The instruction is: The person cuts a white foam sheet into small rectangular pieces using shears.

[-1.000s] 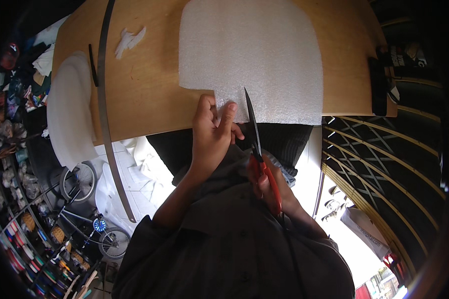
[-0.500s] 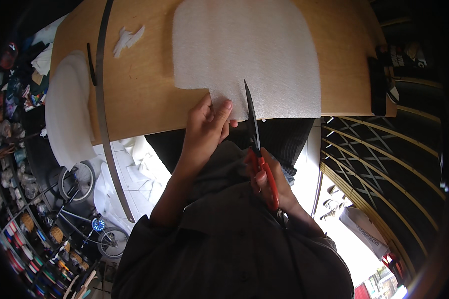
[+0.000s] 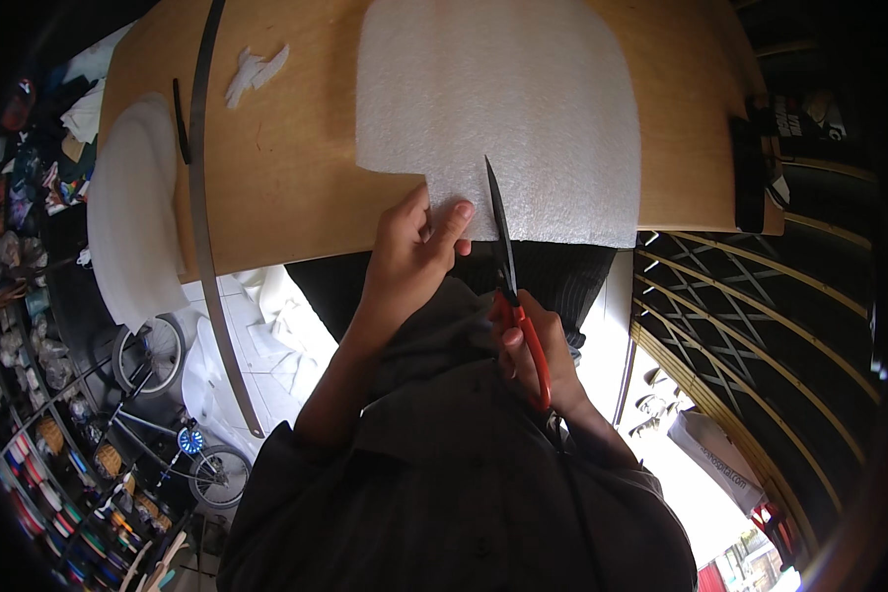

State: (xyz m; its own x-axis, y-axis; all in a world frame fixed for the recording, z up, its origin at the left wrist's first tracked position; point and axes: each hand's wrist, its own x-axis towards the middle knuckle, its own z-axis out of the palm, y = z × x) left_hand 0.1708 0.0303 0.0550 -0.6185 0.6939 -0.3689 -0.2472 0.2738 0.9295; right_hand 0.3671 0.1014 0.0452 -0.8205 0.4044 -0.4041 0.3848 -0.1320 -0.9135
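A large white foam sheet (image 3: 503, 109) lies over the near edge of the wooden table, with a notch cut from its near left corner. My left hand (image 3: 419, 242) pinches the narrow near edge beside that notch, thumb on top and fingers beneath. In my right hand (image 3: 543, 345) are red-handled scissors (image 3: 503, 237), my fingers wrapped round the grips. Their dark blades point away from me and reach over the sheet, just right of my left thumb. The blades look nearly closed, and whether the lower one is under the foam is hidden.
On the wooden table (image 3: 286, 197), a long metal ruler (image 3: 200, 168) crosses the left side and juts past the near edge. Beside it are a black pen-like tool (image 3: 181, 120), foam scraps (image 3: 257, 71) and another foam piece (image 3: 133, 207). A bicycle (image 3: 183, 439) stands at lower left; a folding metal gate (image 3: 750, 306) is at right.
The foam sheet has shifted slightly right and toward me, and my left hand has moved right with it. The scissors stay almost in the same place.
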